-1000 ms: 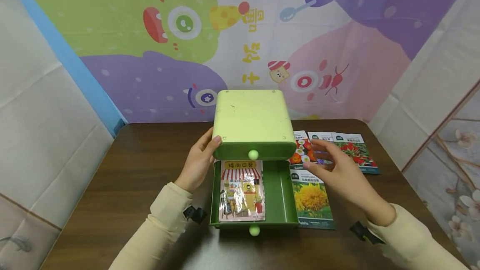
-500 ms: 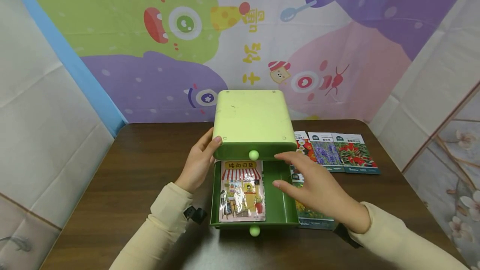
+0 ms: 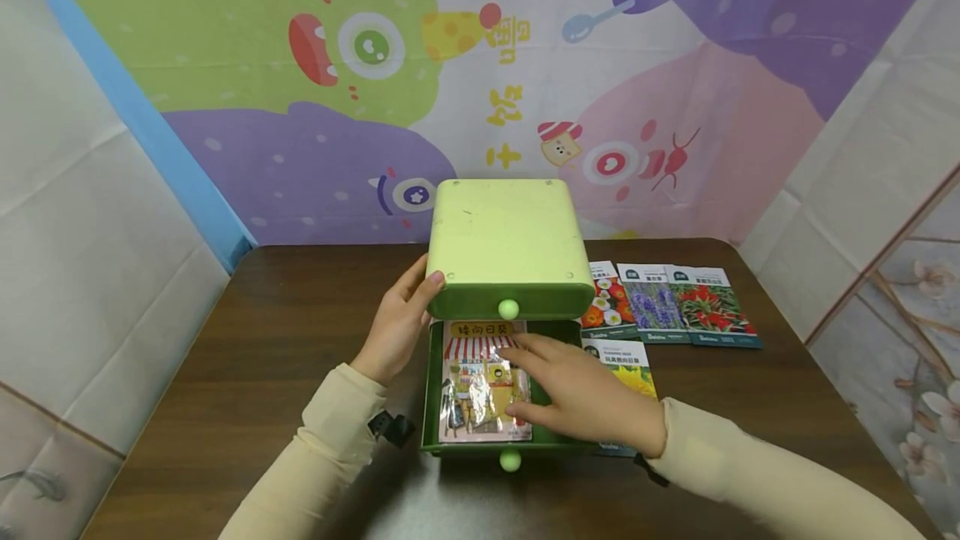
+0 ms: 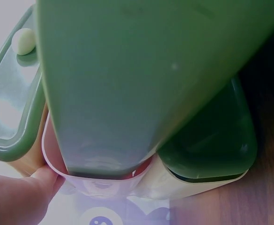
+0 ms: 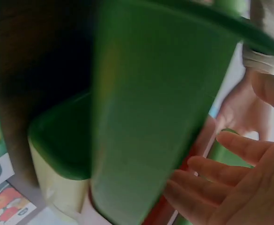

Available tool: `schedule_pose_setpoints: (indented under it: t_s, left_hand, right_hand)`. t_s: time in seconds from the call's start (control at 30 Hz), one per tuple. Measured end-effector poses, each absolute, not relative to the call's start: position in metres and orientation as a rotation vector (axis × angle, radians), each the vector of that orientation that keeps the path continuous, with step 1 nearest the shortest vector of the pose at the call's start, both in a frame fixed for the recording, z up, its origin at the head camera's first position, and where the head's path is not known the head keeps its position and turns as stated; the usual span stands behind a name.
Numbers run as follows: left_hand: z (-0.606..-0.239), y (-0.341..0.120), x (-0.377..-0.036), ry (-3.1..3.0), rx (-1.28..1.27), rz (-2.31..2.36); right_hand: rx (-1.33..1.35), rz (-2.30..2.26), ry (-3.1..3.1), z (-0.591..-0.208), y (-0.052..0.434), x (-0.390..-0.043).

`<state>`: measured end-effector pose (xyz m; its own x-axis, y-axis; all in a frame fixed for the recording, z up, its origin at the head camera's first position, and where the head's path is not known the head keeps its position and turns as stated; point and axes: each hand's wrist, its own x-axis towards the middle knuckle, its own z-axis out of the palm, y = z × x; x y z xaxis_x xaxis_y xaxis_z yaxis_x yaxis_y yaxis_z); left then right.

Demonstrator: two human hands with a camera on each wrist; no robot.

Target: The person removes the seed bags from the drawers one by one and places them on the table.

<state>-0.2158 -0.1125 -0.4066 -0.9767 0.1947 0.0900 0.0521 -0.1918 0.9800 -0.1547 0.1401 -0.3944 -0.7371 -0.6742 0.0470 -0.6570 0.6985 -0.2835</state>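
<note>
The left hand (image 3: 396, 325) is bracing the light-green plastic drawer box (image 3: 508, 250) with fingers straight, steadying it while the right hand (image 3: 577, 394), fingers spread apart, is pressing flat on the illustrated seed packet (image 3: 480, 386) in the open dark-green bottom drawer (image 3: 561, 407).

Dark wood desk (image 3: 247, 373): green drawer box (image 3: 506, 244) at centre near far edge w/ lower drawer (image 3: 561, 357) pulled toward near edge, and seed packets (image 3: 671, 305) flat beside it, toward right edge.

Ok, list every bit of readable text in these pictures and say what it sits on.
"矮向日葵": orange header of the seed packet in the open drawer.
Yellow characters on the backdrop: stylised, not surely readable.
Print on the four seed packets on the table: too small to read.
Wrist views: no text.
</note>
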Motion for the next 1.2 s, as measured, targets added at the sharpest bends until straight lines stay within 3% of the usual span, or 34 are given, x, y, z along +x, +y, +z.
schedule_pose_setpoints:
  t_s: [0.47, 1.2]
  left_hand:
    - [-0.406, -0.113, -0.216, 1.932, 0.304, 2.335]
    - [-0.406, -0.113, -0.215, 1.929, 0.297, 2.330]
  right_hand:
    - [-1.124, -0.169, 2.878, -0.423, 0.132, -0.166]
    - [-1.105, -0.282, 2.819, -0.433, 0.122, -0.166]
